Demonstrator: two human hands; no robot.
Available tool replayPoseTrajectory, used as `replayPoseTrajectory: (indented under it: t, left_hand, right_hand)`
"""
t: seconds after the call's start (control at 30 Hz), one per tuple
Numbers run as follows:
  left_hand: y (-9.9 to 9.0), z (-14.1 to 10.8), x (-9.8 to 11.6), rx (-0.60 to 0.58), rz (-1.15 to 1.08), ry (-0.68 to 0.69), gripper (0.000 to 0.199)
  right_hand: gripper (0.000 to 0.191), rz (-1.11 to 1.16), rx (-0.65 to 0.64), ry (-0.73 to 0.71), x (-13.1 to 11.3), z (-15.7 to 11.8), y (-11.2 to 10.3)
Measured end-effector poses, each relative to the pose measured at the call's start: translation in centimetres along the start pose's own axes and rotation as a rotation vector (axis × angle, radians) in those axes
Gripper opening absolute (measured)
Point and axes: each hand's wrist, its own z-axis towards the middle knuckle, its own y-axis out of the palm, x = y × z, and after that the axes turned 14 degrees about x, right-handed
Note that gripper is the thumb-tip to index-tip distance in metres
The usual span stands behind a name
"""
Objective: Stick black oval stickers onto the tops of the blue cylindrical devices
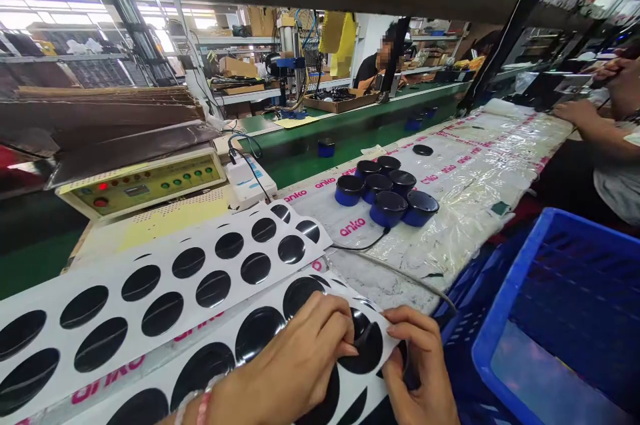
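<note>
A white sheet (pixel 280 298) of large black round stickers slants across the bench under both hands. My left hand (pixel 305 352), with bead bracelets at the wrist, has its fingers curled and pinched at a black round sticker (pixel 367 348) near the sheet's right end. Whether that sticker's edge is lifted I cannot tell. My right hand (pixel 420 362) pinches the right end of the same sheet between thumb and fingers. Behind it lies a second white sheet (pixel 190 292) with smaller black circles. Several round blue cases with glossy black tops (pixel 390 207) stand together farther up the bench.
A blue plastic crate (pixel 515 278) stands at the right. At left is a control box (pixel 145 182) with a red light, beside a white power strip (pixel 250 178). A cable (pixel 415 282) crosses the bench. Beyond runs a green conveyor (pixel 295 162). Co-workers sit across and at right.
</note>
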Motion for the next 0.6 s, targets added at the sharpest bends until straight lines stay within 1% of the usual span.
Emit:
replayPoseTrajectory:
  t: [0.1,0.13,0.17,0.2,0.23,0.3,0.37,0.4,0.43,0.5,0.53,0.6]
  left_hand:
    - [-0.4,-0.2,0.2,-0.03,-0.064,-0.107,0.021]
    - [-0.4,-0.2,0.3,-0.029,-0.044,-0.12,0.026]
    - [-0.4,-0.1,0.3,-0.027,-0.019,-0.102,0.029]
    - [-0.3,0.0,0.3,-0.038,0.009,-0.057,0.031]
    - [-0.3,0.2,0.3,-0.05,0.038,0.021,0.03]
    - [-0.1,0.4,0.4,-0.064,0.123,0.231,0.025]
    - [0.2,0.4,0.6,-0.049,0.251,0.443,0.021]
    - [0.3,0.2,0.7,-0.029,0.317,0.522,0.021]
    - [0.5,0.0,0.8,-0.006,0.365,0.567,0.022]
    - [0.5,-0.6,0.9,0.012,0.356,0.588,0.024]
    - [0.3,-0.9,1.0,0.026,0.289,0.566,0.024]
    - [-0.8,-1.0,1.0,0.077,0.112,0.471,0.021]
  right_hand:
    - [0.042,0.01,-0.115,-0.047,0.1,0.1,-0.5]
    - [0.045,0.002,-0.147,-0.037,0.1,0.2,-0.9]
    - [0.047,0.0,-0.168,-0.008,0.0,0.3,-1.2]
    - [0.048,0.009,-0.181,0.039,-0.2,0.5,-1.6]
    - [0.046,0.028,-0.192,0.098,-0.4,0.8,-1.9]
    - [0.038,0.075,-0.216,0.207,-1.1,1.5,-2.2]
    - [0.03,0.094,-0.278,0.278,-1.8,2.4,-2.0]
    - [0.029,0.091,-0.314,0.305,-2.2,2.9,-1.7]
    - [0.028,0.081,-0.343,0.325,-2.4,3.4,-1.3]
    - [0.025,0.03,-0.377,0.341,-2.6,4.1,-0.6]
    - [0.025,-0.013,-0.374,0.338,-2.5,4.3,-0.3]
    - [0.024,-0.11,-0.354,0.292,-2.2,4.6,-0.2]
